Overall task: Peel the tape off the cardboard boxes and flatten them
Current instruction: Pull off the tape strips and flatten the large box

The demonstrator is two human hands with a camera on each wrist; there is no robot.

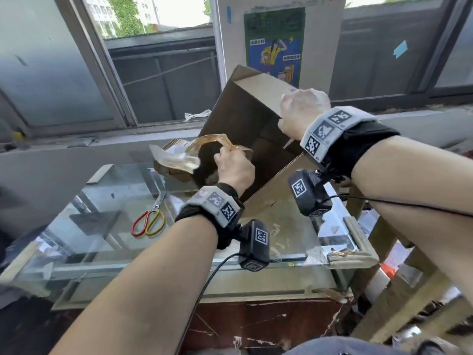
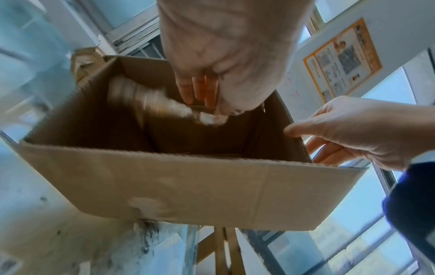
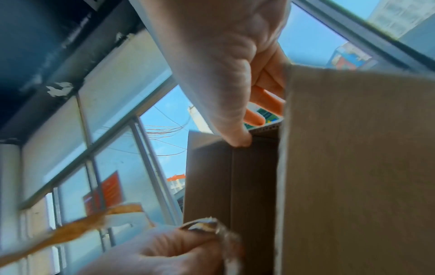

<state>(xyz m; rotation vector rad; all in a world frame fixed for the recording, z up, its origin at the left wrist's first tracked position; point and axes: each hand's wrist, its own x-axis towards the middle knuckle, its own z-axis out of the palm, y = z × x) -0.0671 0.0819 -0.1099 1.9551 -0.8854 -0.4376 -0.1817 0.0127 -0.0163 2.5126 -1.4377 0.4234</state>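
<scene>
From the head view, our left hand (image 1: pixel 234 166) pinches a crumpled strip of tape (image 1: pixel 197 152) by the open cardboard box (image 1: pixel 245 129), tilted on the glass counter (image 1: pixel 107 201). Left wrist: tape's blurry inside the box. Right wrist: our right hand (image 3: pixel 226 74) grips the box's top edge.

The cardboard box (image 1: pixel 245 119) stands tilted on the glass tabletop (image 1: pixel 102 201) in front of me, its open mouth turned toward me. My right hand (image 1: pixel 302 111) grips the box's upper right wall, thumb inside and fingers outside. My left hand (image 1: pixel 234 167), lower and to the left at the box's mouth, pinches a strip of tape (image 1: pixel 189 152) that trails off to the left. The scissors (image 1: pixel 151 219) lie on the glass left of my left wrist. Behind the box is the window sill (image 1: pixel 76 142).
</scene>
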